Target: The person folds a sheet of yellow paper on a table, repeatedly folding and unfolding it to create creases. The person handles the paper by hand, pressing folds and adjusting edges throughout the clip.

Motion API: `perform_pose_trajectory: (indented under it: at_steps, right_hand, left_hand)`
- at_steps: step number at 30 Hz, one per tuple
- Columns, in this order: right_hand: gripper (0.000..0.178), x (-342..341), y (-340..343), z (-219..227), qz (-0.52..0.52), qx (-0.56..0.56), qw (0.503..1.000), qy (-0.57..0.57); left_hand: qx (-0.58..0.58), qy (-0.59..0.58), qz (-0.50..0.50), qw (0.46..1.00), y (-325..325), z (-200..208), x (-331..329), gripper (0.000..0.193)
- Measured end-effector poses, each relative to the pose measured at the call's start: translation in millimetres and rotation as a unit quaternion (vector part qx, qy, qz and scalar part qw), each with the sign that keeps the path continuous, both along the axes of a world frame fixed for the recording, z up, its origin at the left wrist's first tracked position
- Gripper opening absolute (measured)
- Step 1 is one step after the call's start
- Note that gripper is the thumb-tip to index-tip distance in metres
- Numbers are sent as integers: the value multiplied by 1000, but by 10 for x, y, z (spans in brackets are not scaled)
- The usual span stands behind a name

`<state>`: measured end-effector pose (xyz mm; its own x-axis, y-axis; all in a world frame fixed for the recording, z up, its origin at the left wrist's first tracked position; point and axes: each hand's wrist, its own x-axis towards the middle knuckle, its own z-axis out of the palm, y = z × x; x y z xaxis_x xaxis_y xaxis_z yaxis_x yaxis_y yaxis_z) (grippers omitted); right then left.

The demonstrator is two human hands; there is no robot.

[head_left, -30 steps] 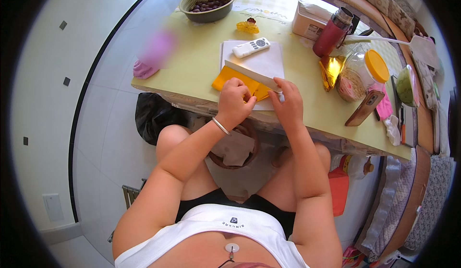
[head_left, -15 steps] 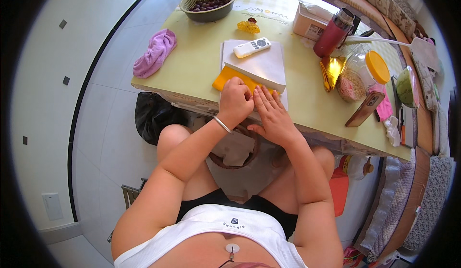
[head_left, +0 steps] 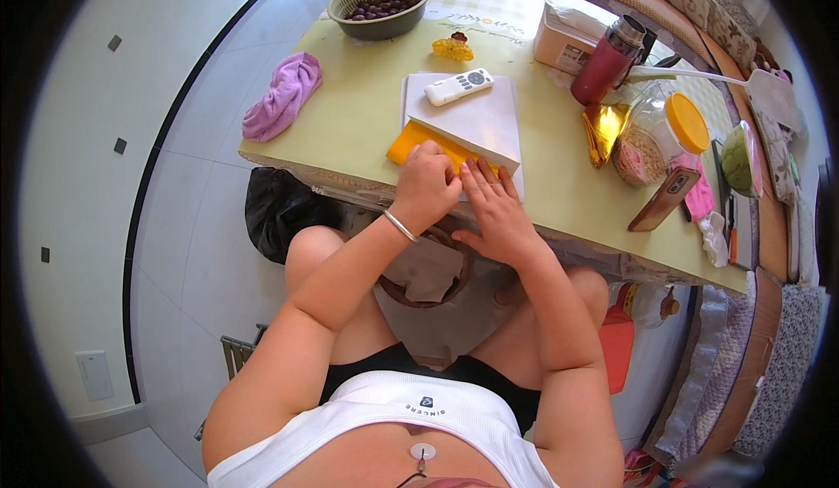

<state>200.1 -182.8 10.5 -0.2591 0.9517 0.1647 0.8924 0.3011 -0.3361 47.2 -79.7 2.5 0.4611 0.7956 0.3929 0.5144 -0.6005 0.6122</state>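
A strip of yellow paper (head_left: 404,145) lies at the table's near edge, partly under a folded white sheet (head_left: 485,130). My left hand (head_left: 426,187) rests on the yellow paper with its fingers curled into a fist; what they hold, if anything, is hidden. Beside it, my right hand (head_left: 498,213) lies flat, fingers stretched out over the right end of the yellow strip. The fingertips of both hands almost meet. A white remote control (head_left: 459,87) sits on top of the white sheet.
Farther back are a yellow hair claw (head_left: 452,48) and a basket of dark round fruit (head_left: 378,16). A purple cloth (head_left: 284,99) lies left. At right stand a red thermos (head_left: 607,60), a yellow-lidded jar (head_left: 645,143) and a phone (head_left: 666,198). Below the table is a bin (head_left: 426,269).
Both hands stay at the yellow paper; my left wrist has shifted slightly to the left. The things on the table have not moved.
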Motion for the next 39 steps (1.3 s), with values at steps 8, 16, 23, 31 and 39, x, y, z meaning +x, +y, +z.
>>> perform_pose_trajectory:
  at_steps: [8, 16, 23, 31, 39]
  right_hand:
    - [95, 2, 15, 31, 2, -23, 1000, -13]
    - [89, 4, -11, 132, 5, -34, 999, -18]
    - [86, 51, -20, 139, 2, -22, 1000, -23]
    - [54, 286, 32, 189, 29, 12, 999, 31]
    - [21, 227, 175, 47, 17, 93, 984, 148]
  left_hand:
    - [26, 23, -35, 999, -23, 101, -198, 18]
    - [120, 36, -118, 985, 212, 314, -606, 21]
    - [129, 34, -205, 970, 314, 260, -725, 41]
    - [129, 67, -219, 965, 328, 311, -858, 40]
    - [147, 59, -256, 954, 290, 238, -856, 30]
